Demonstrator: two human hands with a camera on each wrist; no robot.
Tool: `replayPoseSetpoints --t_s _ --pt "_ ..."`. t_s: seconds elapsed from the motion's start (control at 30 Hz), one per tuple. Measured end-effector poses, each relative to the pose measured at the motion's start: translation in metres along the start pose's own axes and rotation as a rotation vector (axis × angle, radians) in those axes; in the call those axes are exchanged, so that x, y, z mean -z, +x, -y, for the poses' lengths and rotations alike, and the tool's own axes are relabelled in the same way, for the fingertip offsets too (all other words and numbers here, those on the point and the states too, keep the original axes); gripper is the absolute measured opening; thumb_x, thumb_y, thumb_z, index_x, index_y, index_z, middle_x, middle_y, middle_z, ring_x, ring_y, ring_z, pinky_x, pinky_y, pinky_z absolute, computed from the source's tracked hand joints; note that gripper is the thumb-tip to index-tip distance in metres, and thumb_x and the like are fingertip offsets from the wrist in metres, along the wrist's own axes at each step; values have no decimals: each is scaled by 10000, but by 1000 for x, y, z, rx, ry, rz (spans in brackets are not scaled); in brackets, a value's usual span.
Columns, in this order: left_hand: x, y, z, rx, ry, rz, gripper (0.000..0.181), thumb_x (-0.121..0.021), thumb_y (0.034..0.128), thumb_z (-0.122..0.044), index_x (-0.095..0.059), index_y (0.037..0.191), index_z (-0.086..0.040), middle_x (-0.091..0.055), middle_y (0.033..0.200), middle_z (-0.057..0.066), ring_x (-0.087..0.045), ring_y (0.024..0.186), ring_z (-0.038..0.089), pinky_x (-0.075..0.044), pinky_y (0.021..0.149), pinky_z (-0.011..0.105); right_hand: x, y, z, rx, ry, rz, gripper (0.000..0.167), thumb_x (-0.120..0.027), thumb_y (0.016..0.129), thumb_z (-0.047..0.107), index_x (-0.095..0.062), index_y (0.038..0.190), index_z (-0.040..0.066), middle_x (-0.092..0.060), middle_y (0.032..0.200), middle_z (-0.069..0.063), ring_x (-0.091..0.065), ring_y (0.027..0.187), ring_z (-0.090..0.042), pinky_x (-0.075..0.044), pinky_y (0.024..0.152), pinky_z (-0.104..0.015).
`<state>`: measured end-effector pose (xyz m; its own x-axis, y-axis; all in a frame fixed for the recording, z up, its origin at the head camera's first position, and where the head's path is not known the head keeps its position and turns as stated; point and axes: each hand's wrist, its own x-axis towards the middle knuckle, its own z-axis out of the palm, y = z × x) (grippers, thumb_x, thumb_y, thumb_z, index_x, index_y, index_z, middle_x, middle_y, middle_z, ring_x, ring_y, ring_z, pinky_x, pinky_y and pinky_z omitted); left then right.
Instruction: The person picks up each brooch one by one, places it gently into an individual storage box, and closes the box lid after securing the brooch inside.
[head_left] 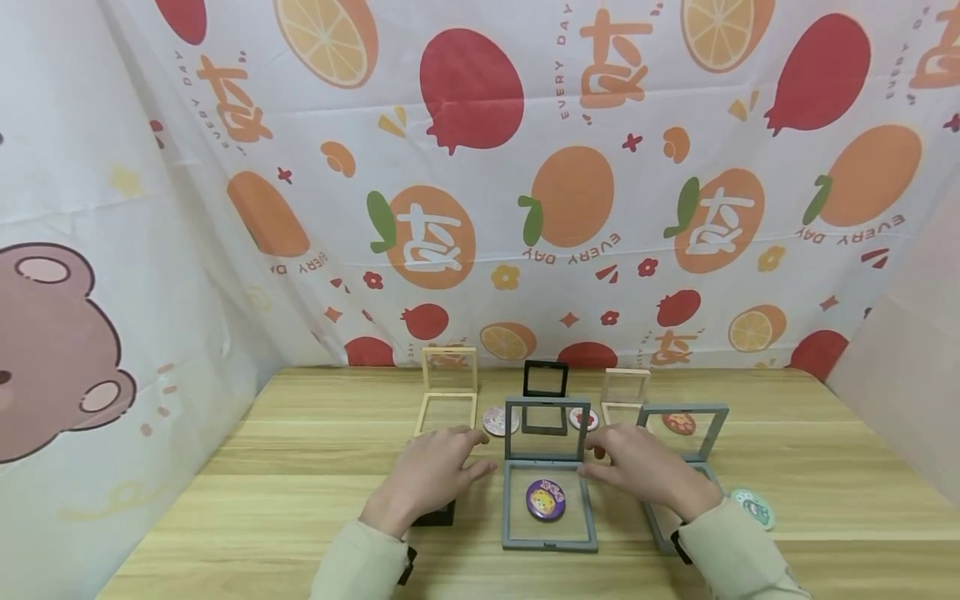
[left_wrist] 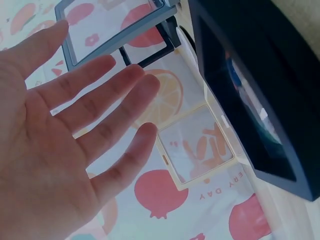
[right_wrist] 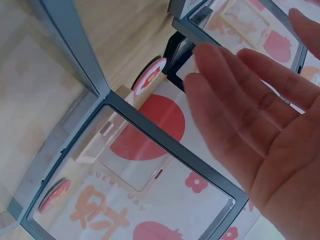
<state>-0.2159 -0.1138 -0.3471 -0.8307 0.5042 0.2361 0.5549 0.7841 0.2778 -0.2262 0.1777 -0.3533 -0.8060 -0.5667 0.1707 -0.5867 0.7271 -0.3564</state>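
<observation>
The left hand (head_left: 442, 469) and the right hand (head_left: 637, 462) reach over a wood-grain table (head_left: 300, 467), one on each side of a middle grey frame (head_left: 550, 547) that stands unfolded, its lower panel flat and its upper panel upright. Both hands are spread loosely, fingers extended and lightly bent, and neither has hold of anything. The left fingertips hover just beside the frame's left edge; the right thumb overlaps its right edge in the head view, and whether it touches cannot be told. A purple badge (head_left: 545, 500) with a yellow animal face lies within the lower panel; whether it sits on the clear film or inside it is unclear. A black frame (head_left: 435, 517) is partly hidden beneath the left hand, and the left wrist view shows something colourful within its opening. Partly behind the right forearm stands another unfolded grey frame (head_left: 684, 408), with an orange badge (head_left: 679, 423) seen through its upright panel and a mint badge (head_left: 752, 508) just to its right. Farther back stand a pale yellow frame (head_left: 450, 393), a small black frame (head_left: 546, 365) and a cream frame (head_left: 626, 372), with a lilac badge (head_left: 501, 421) and a red-flowered white badge (head_left: 584, 418) near them. Fruit-printed cloth (head_left: 487, 208) hangs behind.
</observation>
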Motion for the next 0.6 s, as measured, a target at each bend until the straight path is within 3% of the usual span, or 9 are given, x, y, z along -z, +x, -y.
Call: replayPoseSetpoints --t_s 0.17,0.3,0.43,0.6 --pt "-1 2 -1 31 -9 1 359 -723 950 -277 -707 1194 -15 -718 1146 160 -696 1010 344 -557 826 521 2 -1 -1 -20 -4 15 330 -768 912 254 -734 1078 -30 -717 930 -76 -663 819 -184 -563 710 -355" --pt "-3 4 -3 67 -1 -45 316 -671 990 -235 -701 1199 -1 -710 1162 176 -686 1050 361 -555 840 529 4 -1 0 -74 27 38 386 -765 916 265 -707 1121 -57 -713 959 -115 -683 862 -254 -573 739 -408" --pt "-4 5 -5 106 31 -92 253 -628 1016 -207 -715 1139 -3 -721 1109 149 -703 991 327 -571 772 507 7 0 0 -122 93 62 461 -754 924 261 -647 1197 -95 -702 1009 -163 -685 900 -305 -571 766 -453" --pt "-5 6 -5 156 19 -98 237 -617 1023 -212 -715 1123 -21 -724 1082 130 -706 952 302 -570 753 494 10 0 1 -161 175 73 560 -745 933 247 -554 1294 -135 -679 1103 -245 -676 972 -360 -562 818 -495"
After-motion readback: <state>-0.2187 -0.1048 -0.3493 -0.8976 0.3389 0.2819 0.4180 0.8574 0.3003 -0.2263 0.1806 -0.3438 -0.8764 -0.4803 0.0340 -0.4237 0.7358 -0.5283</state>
